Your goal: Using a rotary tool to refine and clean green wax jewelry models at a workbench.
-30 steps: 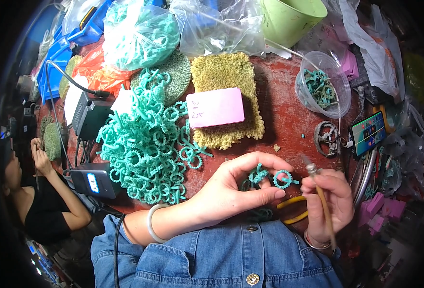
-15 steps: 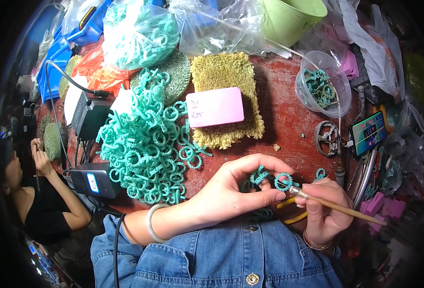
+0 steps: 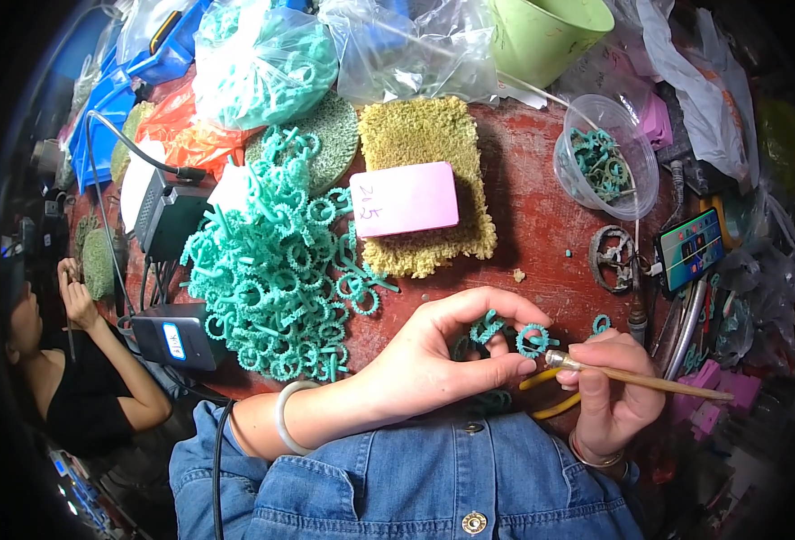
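Observation:
My left hand (image 3: 456, 351), low at centre, is curled round some small teal ridged rings (image 3: 487, 326), one of which (image 3: 531, 340) sits at the thumb and fingertips. In my right hand (image 3: 614, 387) is a slim wooden-handled tool (image 3: 650, 381), its metal end beside that ring; whether they touch I cannot tell. Yellow-handled pliers (image 3: 555, 408) lie beneath my hands, partly hidden. Left of my hands is a heap of similar teal rings (image 3: 271, 279).
Behind lie a yellow textured pad (image 3: 420, 130) with a pink card (image 3: 402, 200), plastic bags (image 3: 262, 58) and a green bucket (image 3: 546, 31). At right stand a tub of teal pieces (image 3: 645, 162) and a phone (image 3: 690, 247). At left are black boxes (image 3: 168, 225) and another person (image 3: 73, 387).
My right hand has turned the tool from upright to nearly horizontal, bringing its metal end leftward to the ring. The left hand has barely moved.

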`<action>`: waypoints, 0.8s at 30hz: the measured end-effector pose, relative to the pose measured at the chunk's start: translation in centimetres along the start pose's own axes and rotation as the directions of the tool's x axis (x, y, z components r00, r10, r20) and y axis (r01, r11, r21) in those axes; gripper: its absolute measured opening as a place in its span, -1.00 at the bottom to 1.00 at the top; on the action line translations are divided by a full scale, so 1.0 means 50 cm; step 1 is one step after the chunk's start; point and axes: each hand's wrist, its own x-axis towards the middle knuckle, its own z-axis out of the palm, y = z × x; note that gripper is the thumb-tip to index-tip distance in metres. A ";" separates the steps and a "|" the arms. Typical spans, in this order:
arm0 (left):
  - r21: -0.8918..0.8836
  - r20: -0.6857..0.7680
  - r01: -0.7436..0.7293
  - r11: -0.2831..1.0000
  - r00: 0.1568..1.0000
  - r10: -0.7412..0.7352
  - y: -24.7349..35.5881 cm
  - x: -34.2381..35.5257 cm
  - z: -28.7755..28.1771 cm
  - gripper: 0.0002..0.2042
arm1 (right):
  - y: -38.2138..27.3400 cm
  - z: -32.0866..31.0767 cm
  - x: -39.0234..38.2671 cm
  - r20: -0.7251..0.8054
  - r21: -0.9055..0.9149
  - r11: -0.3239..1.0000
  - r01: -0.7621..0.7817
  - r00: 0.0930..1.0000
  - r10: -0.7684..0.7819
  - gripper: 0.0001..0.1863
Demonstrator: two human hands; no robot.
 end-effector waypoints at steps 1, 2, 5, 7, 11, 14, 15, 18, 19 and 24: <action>0.004 0.000 -0.006 1.000 1.000 0.006 0.000 0.000 0.000 -0.70 | 0.001 0.006 0.004 -0.030 -0.006 1.000 0.020 0.999 -0.020 -0.85; 0.004 0.000 -0.006 1.000 1.000 0.006 0.000 0.000 0.001 -0.70 | 0.001 0.009 0.005 -0.060 -0.013 0.999 0.039 0.997 -0.040 -0.86; 0.025 0.001 -0.006 1.000 1.000 0.006 0.002 -0.001 -0.001 -0.70 | -0.006 0.006 0.005 -0.078 -0.030 1.000 -0.006 0.997 0.004 -0.87; 0.014 0.007 0.015 1.000 1.000 -0.015 0.002 -0.001 0.000 -0.70 | -0.011 0.016 -0.006 -0.149 0.081 0.995 -0.050 0.987 0.062 -0.88; -0.042 0.015 0.052 0.998 0.999 -0.051 0.006 -0.002 0.002 -0.70 | -0.004 0.024 -0.004 -0.218 0.006 0.993 -0.119 0.969 0.117 -0.89; -0.130 0.053 0.079 0.988 0.996 -0.073 0.003 0.002 0.005 -0.69 | -0.009 0.020 0.007 -0.131 -0.124 0.987 -0.103 0.988 0.086 -0.79; -0.121 0.046 0.042 0.992 0.998 -0.037 -0.003 0.003 0.003 -0.68 | -0.006 0.025 0.009 -0.093 -0.103 0.991 -0.087 0.993 0.077 -0.74; -0.138 0.050 0.028 0.990 0.998 -0.022 -0.004 0.001 -0.001 -0.65 | -0.001 0.019 -0.002 -0.005 -0.073 0.991 -0.116 0.993 0.116 -0.67; -0.164 0.068 0.053 0.985 0.997 -0.042 -0.002 0.001 -0.002 -0.64 | 0.000 0.016 -0.006 0.055 -0.067 0.992 -0.110 0.992 0.114 -0.65; -0.191 0.065 0.100 0.976 0.994 -0.089 0.005 0.001 0.000 -0.61 | 0.000 0.025 -0.006 -0.013 -0.096 0.992 -0.080 0.997 0.079 -0.67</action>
